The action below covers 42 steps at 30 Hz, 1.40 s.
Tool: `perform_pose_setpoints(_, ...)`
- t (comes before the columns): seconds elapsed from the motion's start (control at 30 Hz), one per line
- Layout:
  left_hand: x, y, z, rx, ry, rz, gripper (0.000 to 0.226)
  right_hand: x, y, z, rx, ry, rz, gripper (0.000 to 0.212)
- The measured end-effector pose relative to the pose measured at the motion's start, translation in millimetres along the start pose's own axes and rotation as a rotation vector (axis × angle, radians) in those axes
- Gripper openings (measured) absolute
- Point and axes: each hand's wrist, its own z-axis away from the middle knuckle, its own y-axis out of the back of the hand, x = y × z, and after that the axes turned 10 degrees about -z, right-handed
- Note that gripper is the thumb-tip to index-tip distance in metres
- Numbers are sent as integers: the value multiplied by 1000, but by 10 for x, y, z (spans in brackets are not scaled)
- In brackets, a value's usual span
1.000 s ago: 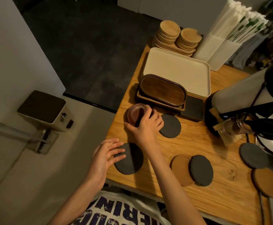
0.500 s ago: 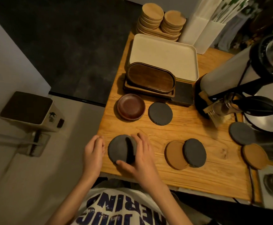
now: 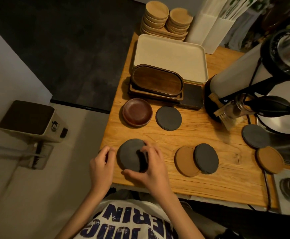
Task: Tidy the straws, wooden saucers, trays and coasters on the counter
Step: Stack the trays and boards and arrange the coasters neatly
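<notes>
gripping the round dark slate coaster (image 3: 129, 155) at the near left corner of the wooden counter (image 3: 209, 180), the right hand (image 3: 151, 167) is curling thumb and fingers around its rim, while the left hand (image 3: 102, 165) is hovering loosely curled beside it, holding nothing. lying so near the edge, it could be slipping off and chipping if the pinch is weakening.
</notes>
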Motion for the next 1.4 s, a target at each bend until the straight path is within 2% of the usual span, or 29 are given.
perform_pose_setpoints(0.1,-4,2,14,3,-19,-11,45,103,252,-116,154,-89,-71,67)
perform_pose_setpoints(0.23,-18,-25,15,27,-13,-41,36,272,596,-421,360,-139,-98,65)
perform_pose_setpoints(0.33,-13,-37,5,53,-4,-81,38,365,707,-677,423,-178,-105,62)
perform_pose_setpoints(0.6,-28,-69,8,70,-9,-75,33,423,641,-1048,365,-163,-10,65)
perform_pose_setpoints(0.83,-35,-84,6,83,-8,-97,32,427,586,-1032,399,-136,44,79)
perform_pose_setpoints(1.1,-50,-98,-3,123,-52,-171,28,443,622,-1020,401,-136,82,59)
perform_pose_setpoints(1.2,-41,-102,6,120,-75,-197,29,390,626,-1003,359,-143,65,67)
perform_pose_setpoints(1.3,-37,-81,14,103,-102,-193,28,328,701,-936,290,-128,54,84)
perform_pose_setpoints(1.4,-57,-62,14,72,-121,-187,26,334,851,-741,251,-138,78,87)
